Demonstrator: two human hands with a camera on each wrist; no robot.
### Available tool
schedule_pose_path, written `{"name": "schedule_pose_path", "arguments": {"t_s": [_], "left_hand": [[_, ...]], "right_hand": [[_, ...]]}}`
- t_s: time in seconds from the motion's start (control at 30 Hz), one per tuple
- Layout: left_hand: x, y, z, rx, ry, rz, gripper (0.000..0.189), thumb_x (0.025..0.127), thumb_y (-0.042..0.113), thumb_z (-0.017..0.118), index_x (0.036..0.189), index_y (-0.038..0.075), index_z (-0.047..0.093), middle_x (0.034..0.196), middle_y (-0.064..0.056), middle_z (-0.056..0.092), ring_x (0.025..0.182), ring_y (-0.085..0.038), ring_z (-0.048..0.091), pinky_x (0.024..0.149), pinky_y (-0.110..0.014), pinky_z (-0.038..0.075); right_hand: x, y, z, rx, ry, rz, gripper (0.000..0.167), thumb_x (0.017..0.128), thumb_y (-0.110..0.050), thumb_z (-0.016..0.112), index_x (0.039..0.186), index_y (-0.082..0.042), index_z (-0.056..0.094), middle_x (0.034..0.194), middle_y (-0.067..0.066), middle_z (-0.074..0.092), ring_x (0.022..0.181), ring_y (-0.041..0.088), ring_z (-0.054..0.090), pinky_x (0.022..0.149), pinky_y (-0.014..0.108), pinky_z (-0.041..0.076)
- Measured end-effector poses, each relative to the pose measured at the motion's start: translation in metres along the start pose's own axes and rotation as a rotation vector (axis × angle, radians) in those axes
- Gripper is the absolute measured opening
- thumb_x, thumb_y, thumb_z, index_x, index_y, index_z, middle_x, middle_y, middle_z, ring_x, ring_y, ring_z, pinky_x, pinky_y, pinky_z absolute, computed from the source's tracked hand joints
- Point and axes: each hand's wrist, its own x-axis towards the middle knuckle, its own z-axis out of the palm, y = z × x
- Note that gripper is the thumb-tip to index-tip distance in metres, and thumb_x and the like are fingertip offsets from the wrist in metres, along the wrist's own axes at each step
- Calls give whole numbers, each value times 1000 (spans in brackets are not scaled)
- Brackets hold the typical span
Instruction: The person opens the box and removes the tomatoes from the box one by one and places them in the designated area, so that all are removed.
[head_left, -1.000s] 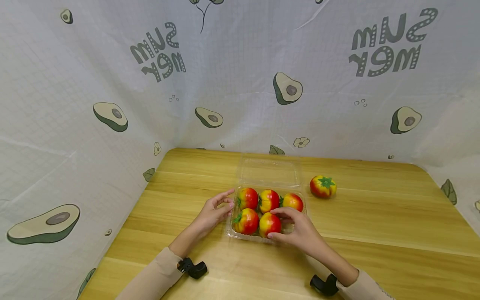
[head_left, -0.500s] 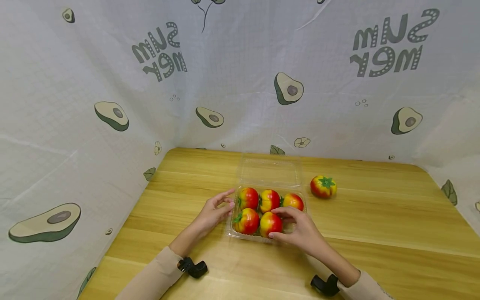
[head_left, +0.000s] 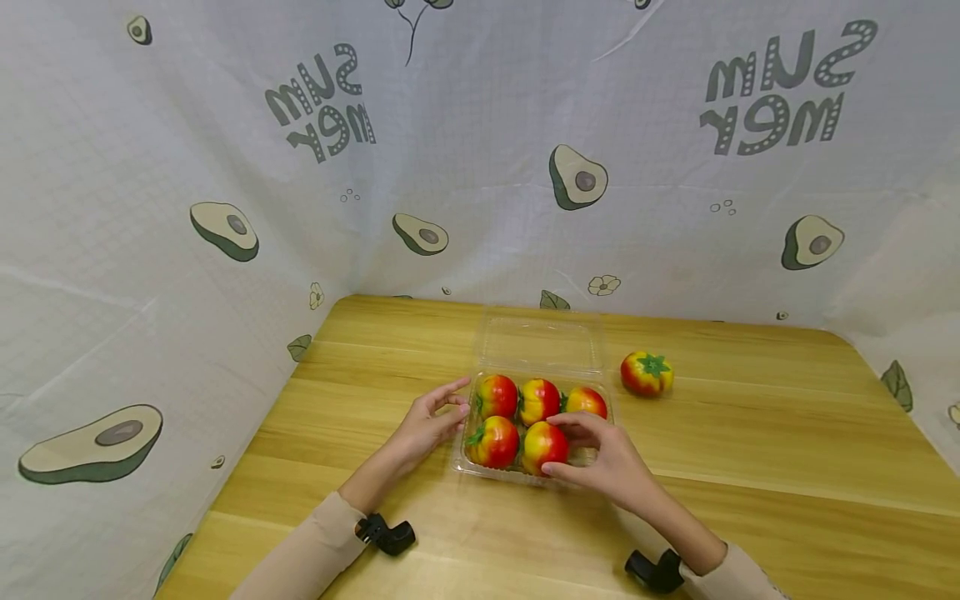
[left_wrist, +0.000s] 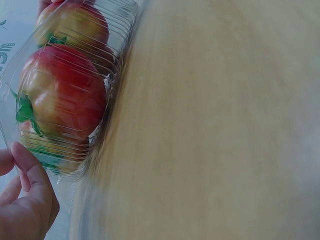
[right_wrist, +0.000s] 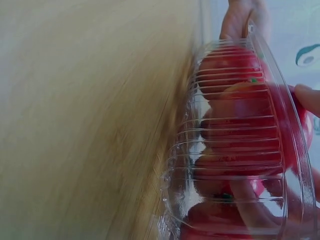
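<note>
A clear plastic box point(head_left: 480, 472) lies with its lid raised open at the back, holding several red-and-yellow tomatoes with green tops. My right hand point(head_left: 611, 462) grips the tomato point(head_left: 543, 448) in the middle of the front row, thumb at its near side and fingers at its far side. To its left sits another front tomato point(head_left: 493, 442). The right-hand fingers partly cover the spot at the row's right end. My left hand point(head_left: 422, 425) is at the box's left rim, fingertips touching it and thumb apart from the index finger. In the left wrist view, tomatoes point(left_wrist: 70, 95) show through the ribbed wall.
One loose tomato point(head_left: 647, 372) rests on the wooden table point(head_left: 750, 417), right of the box. The transparent lid point(head_left: 540, 343) extends toward the back edge. A white curtain point(head_left: 480, 150) printed with avocados hangs behind and at the sides. Black wrist cameras point(head_left: 390, 536) sit on both sleeves.
My right hand and the front-middle tomato have shifted slightly right, widening the gap to the front-left tomato. The left hand and box have stayed in place.
</note>
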Motion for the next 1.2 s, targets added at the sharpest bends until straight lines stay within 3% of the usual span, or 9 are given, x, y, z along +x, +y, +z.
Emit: {"name": "schedule_pose_path", "arguments": {"t_s": [0.33,0.6,1.2], "left_hand": [[0,0,0,7,3,7,51,100,2,59,149,4,45,111,-9,51,77,-8,55,70,-16,53],[0,-1,-1,4,-2,4,51,100,2,59,149,5,45,112,-10,51,79,-10,55,72,-17,53],[1,-1,-1,6,-7,7,52,100,3,60,149,5,45,111,-10,52,80,-11,55,72,-16,53]], "right_hand": [[1,3,0,-17,-24,-76,53,76,-17,89,123,-6,68,116,7,64,92,19,67,80,36,59],[0,5,-1,-15,-22,-45,60,69,-21,94,121,-10,67,117,3,63,95,17,66,83,32,58],[-2,3,-1,-18,26,-18,60,66,-16,95,118,-10,65,113,4,65,95,20,67,82,32,58]]}}
